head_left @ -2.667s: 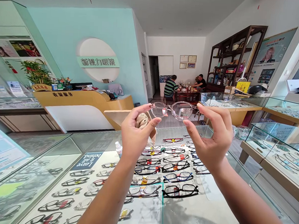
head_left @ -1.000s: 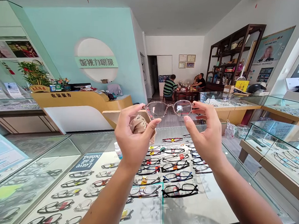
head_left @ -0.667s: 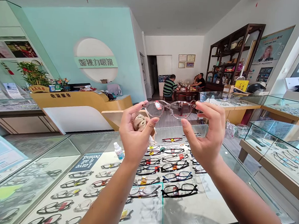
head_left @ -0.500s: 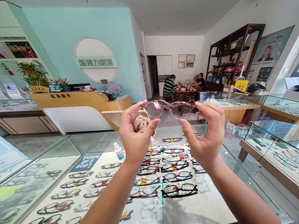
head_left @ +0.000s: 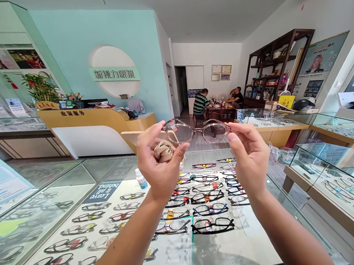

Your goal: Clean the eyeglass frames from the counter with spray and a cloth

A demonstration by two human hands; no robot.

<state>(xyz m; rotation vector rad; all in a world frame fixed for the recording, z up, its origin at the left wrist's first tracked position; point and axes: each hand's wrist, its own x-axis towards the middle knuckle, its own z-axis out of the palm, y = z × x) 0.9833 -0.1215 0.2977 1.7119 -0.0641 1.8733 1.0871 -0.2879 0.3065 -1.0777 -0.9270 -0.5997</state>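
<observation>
A pair of clear-framed eyeglasses (head_left: 198,130) with round lenses is held up in front of me, a small red and white sticker on one lens. My left hand (head_left: 160,159) grips its left end between thumb and fingers, and a crumpled beige cloth (head_left: 163,150) is tucked in that palm. At the right end, my right hand (head_left: 248,156) pinches the frame by its hinge. Beneath the hands, rows of eyeglasses (head_left: 212,225) lie in the display case. A small white bottle with a blue label (head_left: 141,179) stands on the glass, left of my left wrist.
The glass display case (head_left: 218,253) spans the front. A yellow and white counter (head_left: 100,132) stands at the back left. More glass cases (head_left: 326,172) stand at right. Two people (head_left: 201,102) sit by a dark table (head_left: 218,110) at the back.
The eyeglasses have tilted, their temple arms now showing above the lenses. My left hand has shifted slightly left and my right thumb has moved up to the frame's right end.
</observation>
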